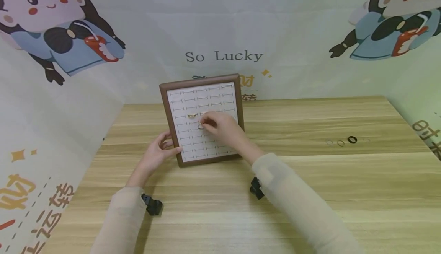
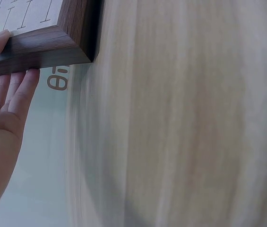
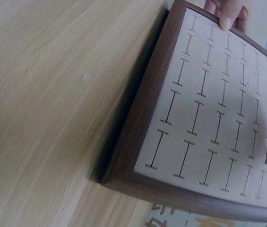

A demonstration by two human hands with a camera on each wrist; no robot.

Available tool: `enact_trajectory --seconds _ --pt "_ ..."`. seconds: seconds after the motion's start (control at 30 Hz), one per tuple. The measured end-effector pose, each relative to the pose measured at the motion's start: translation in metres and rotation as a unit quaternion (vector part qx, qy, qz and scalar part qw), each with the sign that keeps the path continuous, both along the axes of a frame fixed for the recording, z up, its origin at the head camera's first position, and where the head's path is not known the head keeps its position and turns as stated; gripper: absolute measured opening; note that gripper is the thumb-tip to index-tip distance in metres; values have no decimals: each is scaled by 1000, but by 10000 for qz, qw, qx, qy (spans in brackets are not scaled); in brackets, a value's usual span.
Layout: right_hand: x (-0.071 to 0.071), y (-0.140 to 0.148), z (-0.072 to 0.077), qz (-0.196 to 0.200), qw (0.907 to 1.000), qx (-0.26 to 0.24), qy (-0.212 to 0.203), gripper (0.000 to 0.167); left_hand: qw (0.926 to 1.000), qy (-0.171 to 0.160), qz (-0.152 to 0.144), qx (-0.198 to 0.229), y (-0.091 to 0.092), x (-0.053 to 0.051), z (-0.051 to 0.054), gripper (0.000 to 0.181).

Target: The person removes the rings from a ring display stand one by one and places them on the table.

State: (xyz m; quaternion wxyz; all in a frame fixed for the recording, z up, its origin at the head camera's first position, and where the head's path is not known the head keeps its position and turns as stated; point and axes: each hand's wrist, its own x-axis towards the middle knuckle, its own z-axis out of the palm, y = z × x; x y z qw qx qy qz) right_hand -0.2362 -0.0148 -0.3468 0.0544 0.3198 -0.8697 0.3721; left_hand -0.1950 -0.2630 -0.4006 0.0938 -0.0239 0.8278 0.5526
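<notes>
Ring; slotted board just behind

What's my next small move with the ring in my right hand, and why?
I'd probably press the ring gently into the slotted board: your right hand pinches it close to the board's face, your left hand grips the board, and a gold ring already sits in it.
</notes>
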Motion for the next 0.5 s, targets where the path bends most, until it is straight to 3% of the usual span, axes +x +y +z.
enact_trajectory --seconds 0.27,0.5 --pt "-2 20 5 -254 9952 -929 -142 12 10000 -29 6 -75 0 1 1 79" --pt "-6 46 17 -590 9830 -1599 -685 17 10000 4 11 -26 1 2 2 79"
